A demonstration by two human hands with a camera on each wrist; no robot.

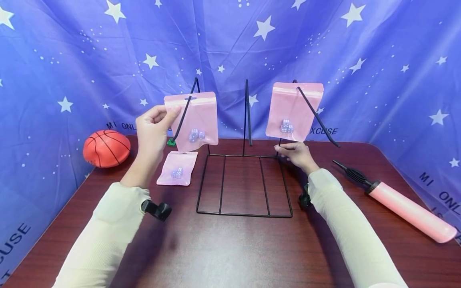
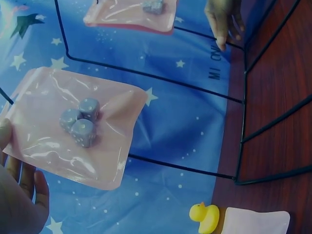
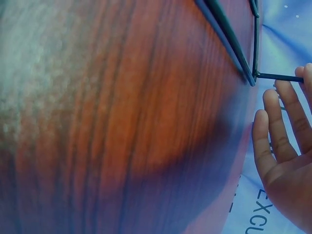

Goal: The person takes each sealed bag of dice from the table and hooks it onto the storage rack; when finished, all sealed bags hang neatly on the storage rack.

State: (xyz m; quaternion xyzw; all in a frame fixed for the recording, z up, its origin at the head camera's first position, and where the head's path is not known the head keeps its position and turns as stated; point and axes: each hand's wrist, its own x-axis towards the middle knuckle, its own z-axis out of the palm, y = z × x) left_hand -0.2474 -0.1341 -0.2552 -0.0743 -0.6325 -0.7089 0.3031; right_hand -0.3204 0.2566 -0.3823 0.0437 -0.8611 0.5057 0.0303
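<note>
Left wrist alone shows duck [image 2: 208, 219] — left fingers [image 1: 171, 116] pinch bag [image 1: 201, 117], right fingers [image 1: 284, 151] grip rack [image 1: 243, 155].

Pale sleeves [image 1: 104, 236], seemingly ribbed, meet black devices [image 1: 163, 212] at the cuffs [image 1: 119, 204].

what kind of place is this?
Probably a staged tabletop recording corner: a star-print curtain hangs behind and along both sides of a dark wood-look table, where a wire rack stands among oddments like a ball.
</note>
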